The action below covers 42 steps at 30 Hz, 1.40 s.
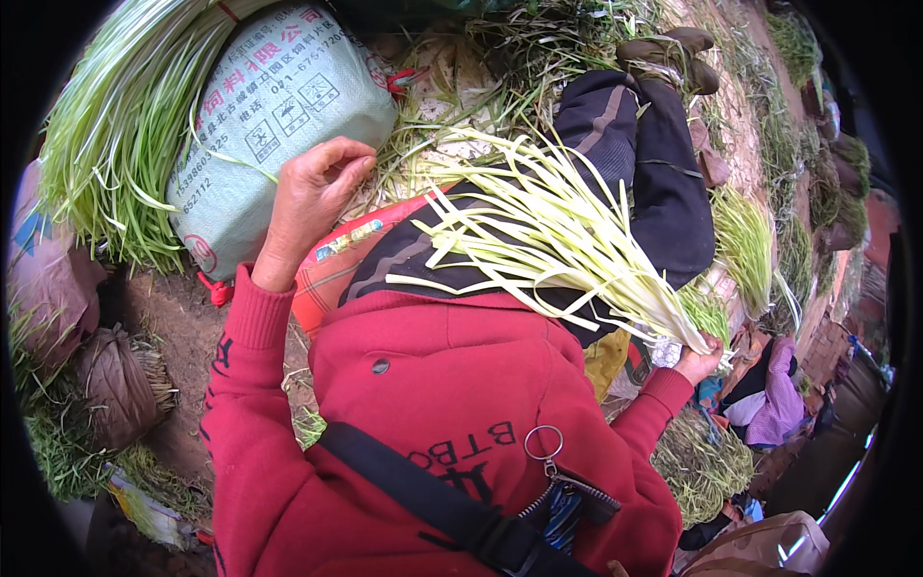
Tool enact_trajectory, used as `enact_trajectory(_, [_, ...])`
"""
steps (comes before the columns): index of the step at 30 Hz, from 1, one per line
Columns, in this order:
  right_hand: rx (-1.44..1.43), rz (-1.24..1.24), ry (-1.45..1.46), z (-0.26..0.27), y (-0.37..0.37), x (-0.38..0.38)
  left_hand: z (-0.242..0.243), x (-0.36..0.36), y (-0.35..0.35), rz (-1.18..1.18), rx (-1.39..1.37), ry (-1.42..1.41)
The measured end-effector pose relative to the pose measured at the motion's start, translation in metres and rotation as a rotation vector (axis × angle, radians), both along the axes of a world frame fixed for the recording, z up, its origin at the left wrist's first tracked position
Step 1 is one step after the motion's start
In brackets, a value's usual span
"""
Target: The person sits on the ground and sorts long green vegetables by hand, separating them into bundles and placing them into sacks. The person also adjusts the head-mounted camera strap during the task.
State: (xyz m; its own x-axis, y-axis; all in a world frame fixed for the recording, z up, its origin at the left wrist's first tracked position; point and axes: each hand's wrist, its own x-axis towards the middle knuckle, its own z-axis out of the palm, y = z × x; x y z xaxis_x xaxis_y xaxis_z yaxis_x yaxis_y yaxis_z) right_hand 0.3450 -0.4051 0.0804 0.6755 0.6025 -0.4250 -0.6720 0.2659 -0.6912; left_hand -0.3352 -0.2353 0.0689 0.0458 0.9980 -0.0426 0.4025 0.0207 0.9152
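My right hand (pixel 699 360) grips the white root ends of a loose bunch of pale chives (pixel 570 245). Their yellow-green leaves fan out across my dark trousers (pixel 606 130). My left hand (pixel 321 180) is raised at the near side of a stuffed pale green woven sack (pixel 288 94). Its fingers curl in towards the thumb, and nothing shows between them. On top of the sack's left side lies a large bundle of long green chives (pixel 137 130), tied with a red band near the top. One stray leaf from it reaches behind my left wrist.
Under my legs is a red printed bag (pixel 360 245). Cut leaves (pixel 548 43) litter the ground ahead. More chive bundles (pixel 743 252) lie to the right. Wrapped bundles (pixel 119 386) stand at the left. A person in a pink checked top (pixel 775 397) is farther right.
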Motion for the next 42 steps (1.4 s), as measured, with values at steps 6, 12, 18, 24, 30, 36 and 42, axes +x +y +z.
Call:
enact_trajectory(6, [-0.053,-0.066,-0.029,0.016,-0.009,-0.001,-0.006,0.034,0.025,-0.193,-0.047,0.026])
enact_trajectory(12, [-0.07,-0.07,-0.074,0.019,-0.003,-0.013,-0.005,0.044,0.024,-0.487,0.119,0.075])
enact_trajectory(18, [-0.121,-0.113,-0.127,0.013,-0.003,-0.018,0.004,0.05,0.01,-0.718,0.069,0.294])
enact_trajectory(24, [-0.031,-0.101,-0.07,0.011,0.001,-0.026,-0.01,0.055,0.003,-0.691,0.137,0.29])
enact_trajectory(30, [-0.124,-0.235,-0.169,-0.003,0.009,-0.04,-0.061,0.056,-0.015,-0.388,-0.279,0.165])
enact_trajectory(36, [-0.103,-0.221,-0.155,-0.004,0.018,-0.053,-0.099,0.028,-0.041,0.017,-0.887,-0.192])
enact_trajectory(42, [0.161,-0.061,-0.304,0.055,0.068,-0.101,-0.01,0.025,0.017,-0.249,-0.331,0.384])
